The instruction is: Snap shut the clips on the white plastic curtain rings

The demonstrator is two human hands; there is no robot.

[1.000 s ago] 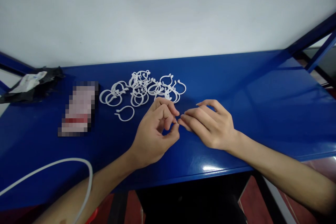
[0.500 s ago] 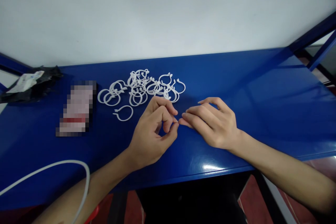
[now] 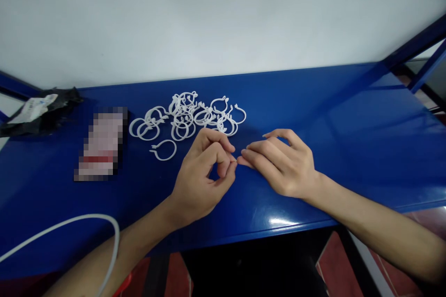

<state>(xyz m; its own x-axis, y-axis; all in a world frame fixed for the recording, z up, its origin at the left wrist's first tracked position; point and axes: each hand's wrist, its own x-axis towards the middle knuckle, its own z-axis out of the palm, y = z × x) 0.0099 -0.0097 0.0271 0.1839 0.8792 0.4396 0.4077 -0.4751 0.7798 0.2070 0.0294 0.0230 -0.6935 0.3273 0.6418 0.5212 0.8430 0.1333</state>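
Note:
Over the middle of the blue table, my left hand is closed, with thumb and fingertips pinched together. My right hand is closed too, palm down, its thumb and index finger pressed together. The tips of both hands meet or nearly meet; anything held between them is too small or hidden to make out. Just beyond my left hand lies a loose pile of white plastic rings, several of them overlapping, with small knobs or loops at their ends. One single ring lies apart, nearer to me, left of my left hand.
A blurred-out flat rectangular object lies left of the rings on the blue table. A crumpled black plastic bag with a label sits at the far left. A white cable arches over my left forearm. A pale wall stands behind.

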